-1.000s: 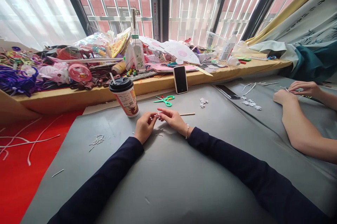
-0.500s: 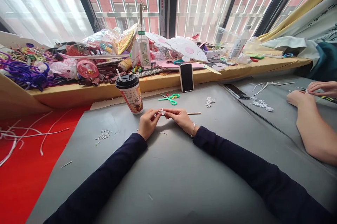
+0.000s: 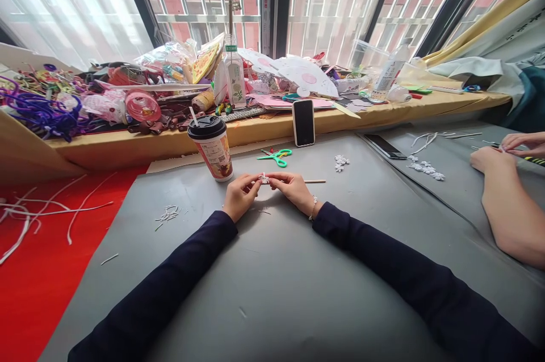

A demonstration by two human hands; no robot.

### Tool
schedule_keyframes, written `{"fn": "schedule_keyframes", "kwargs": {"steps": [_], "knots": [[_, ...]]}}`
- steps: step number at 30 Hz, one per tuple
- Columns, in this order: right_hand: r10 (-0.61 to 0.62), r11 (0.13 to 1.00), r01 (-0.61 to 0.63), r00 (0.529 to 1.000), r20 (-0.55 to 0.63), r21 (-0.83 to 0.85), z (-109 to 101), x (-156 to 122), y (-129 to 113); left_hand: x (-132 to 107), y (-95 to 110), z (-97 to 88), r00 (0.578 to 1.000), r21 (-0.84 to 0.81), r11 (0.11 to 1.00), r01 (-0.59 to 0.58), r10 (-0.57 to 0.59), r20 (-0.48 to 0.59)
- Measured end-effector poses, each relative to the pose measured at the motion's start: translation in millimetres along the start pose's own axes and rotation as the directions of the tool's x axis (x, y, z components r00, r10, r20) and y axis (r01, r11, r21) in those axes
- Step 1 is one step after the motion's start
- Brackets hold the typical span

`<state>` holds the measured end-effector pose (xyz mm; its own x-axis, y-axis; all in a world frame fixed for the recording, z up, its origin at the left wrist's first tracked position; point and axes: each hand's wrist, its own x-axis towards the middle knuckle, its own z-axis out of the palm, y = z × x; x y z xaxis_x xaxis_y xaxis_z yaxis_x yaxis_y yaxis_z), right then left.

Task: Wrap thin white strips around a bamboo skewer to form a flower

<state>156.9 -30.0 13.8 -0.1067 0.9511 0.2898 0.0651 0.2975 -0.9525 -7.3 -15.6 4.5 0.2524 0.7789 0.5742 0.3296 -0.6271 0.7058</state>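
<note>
Between my two hands is a small white flower (image 3: 264, 179), apparently of pipe cleaner, above the grey table cover. My left hand (image 3: 240, 196) pinches its left side between thumb and fingertips. On its right side, the thumb and fingers of my right hand (image 3: 293, 192) are closed on it too. A thin wooden stick (image 3: 315, 181) lies behind my right hand, partly hidden. Green-handled scissors (image 3: 277, 157) rest just beyond my hands. Several similar white flowers (image 3: 341, 163) lie to the right, and short white clippings (image 3: 167, 214) are scattered on the left.
A lidded paper cup (image 3: 212, 149) with a straw stands by my left hand. One phone (image 3: 304, 122) leans upright against the ledge; another phone (image 3: 385, 147) lies flat. Long white strips (image 3: 55, 210) cover part of the red cloth. A co-worker's hands (image 3: 496, 156) are at the right. Craft supplies crowd the ledge.
The white flower has turned slightly between my fingertips, and more of it shows. Both hands stay closed on it in nearly the same place. The view has shifted a little.
</note>
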Motion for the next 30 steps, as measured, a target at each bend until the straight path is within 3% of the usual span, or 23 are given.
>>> {"fn": "schedule_keyframes", "kwargs": {"steps": [30], "knots": [[-0.215,0.956,0.205,0.976,-0.026,-0.210,0.8,-3.7,4.3,1.4,-5.5,-4.7,0.996,-0.045,0.997,-0.056,0.053,-0.069]]}}
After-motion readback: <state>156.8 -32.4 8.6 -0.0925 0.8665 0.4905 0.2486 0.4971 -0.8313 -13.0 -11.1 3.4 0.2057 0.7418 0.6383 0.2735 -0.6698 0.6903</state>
